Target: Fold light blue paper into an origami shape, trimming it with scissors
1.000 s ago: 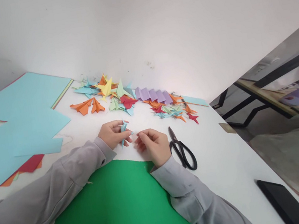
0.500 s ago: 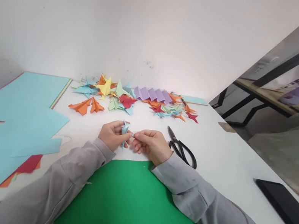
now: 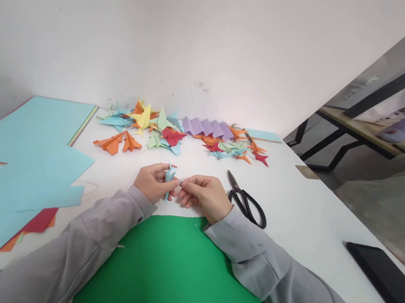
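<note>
A small folded light blue paper piece [image 3: 169, 174] is held between the thumb and fingers of my left hand [image 3: 153, 183], above the white table. My right hand [image 3: 207, 196] pinches at the right side of this piece, its thumb and index finger closed on a pointed end. The two hands are side by side, fingertips nearly meeting. Beneath my forearms lies a large green sheet [image 3: 155, 285]. Black-handled scissors [image 3: 247, 203] rest just right of my right hand, blades pointing away from me.
Folded paper shapes [image 3: 141, 118] in several colours lie along the wall, with purple pleated paper [image 3: 206, 127] among them. Light blue sheets [image 3: 34, 176] cover the left side. A black phone-like device [image 3: 382, 271] is near the table's right edge.
Both hands stay almost in place around the blue piece. The fingertips of my right hand have shifted very slightly on its end.
</note>
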`<action>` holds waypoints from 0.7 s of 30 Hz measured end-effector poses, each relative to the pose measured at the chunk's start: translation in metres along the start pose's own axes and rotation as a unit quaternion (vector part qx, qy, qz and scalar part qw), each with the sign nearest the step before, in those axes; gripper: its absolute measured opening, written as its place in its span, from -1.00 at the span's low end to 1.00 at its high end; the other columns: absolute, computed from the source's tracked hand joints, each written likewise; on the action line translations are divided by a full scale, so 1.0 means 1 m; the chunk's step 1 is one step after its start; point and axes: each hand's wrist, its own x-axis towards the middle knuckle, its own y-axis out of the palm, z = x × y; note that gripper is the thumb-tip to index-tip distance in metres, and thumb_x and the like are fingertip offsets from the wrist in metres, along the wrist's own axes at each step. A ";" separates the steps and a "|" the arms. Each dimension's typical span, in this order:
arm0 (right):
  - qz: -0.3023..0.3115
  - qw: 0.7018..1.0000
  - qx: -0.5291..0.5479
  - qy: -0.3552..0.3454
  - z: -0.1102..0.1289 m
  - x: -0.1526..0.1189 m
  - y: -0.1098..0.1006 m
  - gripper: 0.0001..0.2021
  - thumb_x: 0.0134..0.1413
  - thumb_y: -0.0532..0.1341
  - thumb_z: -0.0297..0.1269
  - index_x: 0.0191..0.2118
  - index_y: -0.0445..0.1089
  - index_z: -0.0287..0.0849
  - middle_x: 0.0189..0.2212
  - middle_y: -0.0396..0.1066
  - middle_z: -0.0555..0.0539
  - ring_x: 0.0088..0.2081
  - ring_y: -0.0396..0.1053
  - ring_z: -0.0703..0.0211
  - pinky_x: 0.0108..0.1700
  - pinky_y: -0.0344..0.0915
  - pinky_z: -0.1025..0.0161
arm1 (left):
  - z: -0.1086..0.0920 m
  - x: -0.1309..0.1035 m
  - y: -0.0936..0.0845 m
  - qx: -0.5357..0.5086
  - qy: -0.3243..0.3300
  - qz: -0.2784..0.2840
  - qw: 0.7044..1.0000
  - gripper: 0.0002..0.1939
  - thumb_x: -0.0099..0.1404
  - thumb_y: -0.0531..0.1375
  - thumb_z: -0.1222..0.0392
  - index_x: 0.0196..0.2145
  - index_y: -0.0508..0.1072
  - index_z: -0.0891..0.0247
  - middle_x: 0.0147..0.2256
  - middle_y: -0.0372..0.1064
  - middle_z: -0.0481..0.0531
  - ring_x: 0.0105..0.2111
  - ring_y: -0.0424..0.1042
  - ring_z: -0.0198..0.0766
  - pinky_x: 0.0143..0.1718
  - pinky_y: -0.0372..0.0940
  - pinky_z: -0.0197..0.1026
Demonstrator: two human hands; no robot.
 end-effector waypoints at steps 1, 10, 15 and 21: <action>0.002 1.000 0.000 0.001 0.000 0.000 0.000 -0.82 -0.26 0.30 -0.26 -0.56 0.38 -0.29 -0.71 0.42 -0.01 -0.72 0.32 0.34 -0.69 0.26 0.44 | 0.000 0.000 0.000 0.002 0.000 0.000 1.000 -0.57 -0.12 0.28 0.40 -0.21 0.35 0.46 -0.59 0.35 -0.06 -0.72 0.31 -0.38 -0.76 0.21 -0.33; -0.002 1.000 0.000 -0.008 0.000 0.000 0.000 -0.82 -0.25 0.30 -0.25 -0.56 0.37 -0.28 -0.72 0.41 -0.01 -0.73 0.32 0.34 -0.69 0.25 0.44 | 0.000 0.000 0.000 0.002 -0.001 -0.006 1.000 -0.58 -0.10 0.26 0.42 -0.21 0.34 0.47 -0.58 0.35 -0.07 -0.73 0.31 -0.38 -0.78 0.21 -0.33; -0.008 1.000 -0.017 -0.019 0.000 -0.001 0.002 -0.81 -0.25 0.29 -0.23 -0.55 0.37 -0.28 -0.72 0.41 -0.01 -0.73 0.31 0.34 -0.69 0.26 0.43 | 0.000 0.000 0.000 0.000 -0.004 -0.004 1.000 -0.59 -0.11 0.27 0.43 -0.23 0.34 0.45 -0.59 0.35 -0.08 -0.73 0.31 -0.39 -0.78 0.21 -0.35; -0.063 0.987 -0.112 -0.102 -0.003 -0.005 0.006 -0.84 -0.19 0.24 -0.24 -0.54 0.35 -0.24 -0.71 0.39 0.01 -0.72 0.29 0.32 -0.67 0.26 0.39 | -0.003 -0.001 0.003 -0.016 -0.007 -0.010 1.000 -0.62 -0.11 0.25 0.47 -0.26 0.33 0.44 -0.62 0.33 -0.11 -0.72 0.30 -0.40 -0.76 0.24 -0.33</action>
